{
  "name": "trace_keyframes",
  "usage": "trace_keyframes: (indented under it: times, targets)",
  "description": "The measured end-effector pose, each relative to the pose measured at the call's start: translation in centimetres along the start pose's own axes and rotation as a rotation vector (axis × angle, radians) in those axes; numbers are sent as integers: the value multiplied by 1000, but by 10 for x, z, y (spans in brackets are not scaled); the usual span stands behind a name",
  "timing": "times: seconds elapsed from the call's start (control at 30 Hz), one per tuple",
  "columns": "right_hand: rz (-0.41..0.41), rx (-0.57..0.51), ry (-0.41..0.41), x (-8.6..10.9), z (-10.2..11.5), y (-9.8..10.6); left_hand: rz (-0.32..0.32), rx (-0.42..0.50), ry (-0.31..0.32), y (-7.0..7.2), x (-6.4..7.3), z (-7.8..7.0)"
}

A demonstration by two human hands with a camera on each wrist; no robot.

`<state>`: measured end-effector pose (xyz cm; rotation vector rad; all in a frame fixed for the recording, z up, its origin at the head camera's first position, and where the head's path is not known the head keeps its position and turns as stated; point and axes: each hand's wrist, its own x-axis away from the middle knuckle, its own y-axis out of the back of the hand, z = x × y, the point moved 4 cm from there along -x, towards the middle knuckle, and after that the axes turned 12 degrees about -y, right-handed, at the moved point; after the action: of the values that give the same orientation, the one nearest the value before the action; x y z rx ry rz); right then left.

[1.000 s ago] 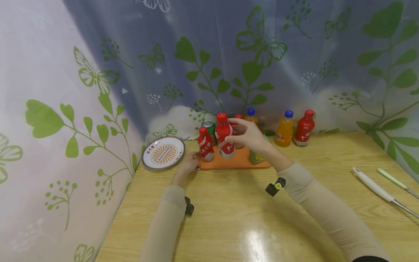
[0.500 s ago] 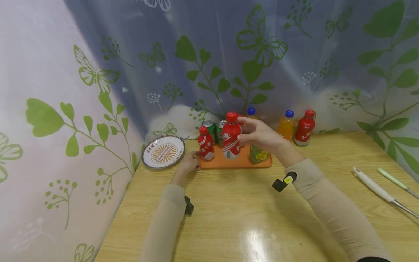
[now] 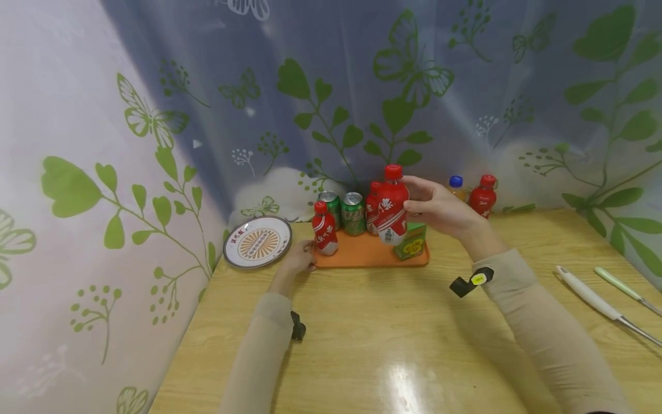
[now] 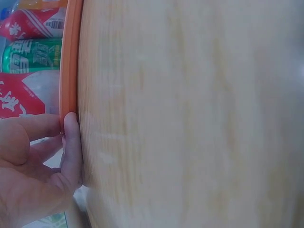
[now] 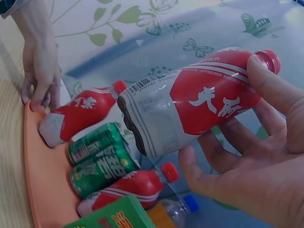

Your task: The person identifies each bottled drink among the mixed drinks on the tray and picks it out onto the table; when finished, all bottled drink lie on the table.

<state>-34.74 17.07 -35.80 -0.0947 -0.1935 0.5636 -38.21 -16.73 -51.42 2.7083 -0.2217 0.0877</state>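
My right hand (image 3: 442, 210) grips a red-capped soda bottle (image 3: 391, 210) by its upper part, lifted above the orange tray (image 3: 357, 260). In the right wrist view this bottle (image 5: 194, 102) lies tilted across the fingers, its base to the left. My left hand (image 3: 298, 257) pinches the tray's near left corner; the left wrist view shows thumb and fingers on the rim (image 4: 70, 61). On the tray stand another red bottle (image 3: 324, 233) at the left, two green cans (image 3: 354, 215), a red bottle (image 3: 371, 213) behind the held one, and a green box (image 3: 412, 244) at the right.
A patterned plate (image 3: 258, 241) leans at the left wall beside my left hand. Behind my right hand, an orange drink bottle (image 3: 455, 185) and a red bottle (image 3: 483, 195) stand partly hidden. Two long-handled tools (image 3: 589, 292) lie at the right. A curtain backs the table.
My right hand has carried the red bottle rightward and slightly up, from over the tray's left part to near the green box. The second can came into view. My left hand stays at the tray.
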Motion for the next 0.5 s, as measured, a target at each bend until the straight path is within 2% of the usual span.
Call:
trace_keyframes:
  times: [0.13, 0.3, 0.5]
  targets:
    - [33, -92, 28, 9, 4, 12, 5, 2, -2, 0, 2, -2]
    - [70, -95, 84, 16, 7, 31, 1, 2, -2, 0, 2, -2]
    - [13, -163, 136, 25, 5, 59, 1, -8, -12, 0, -1, 0]
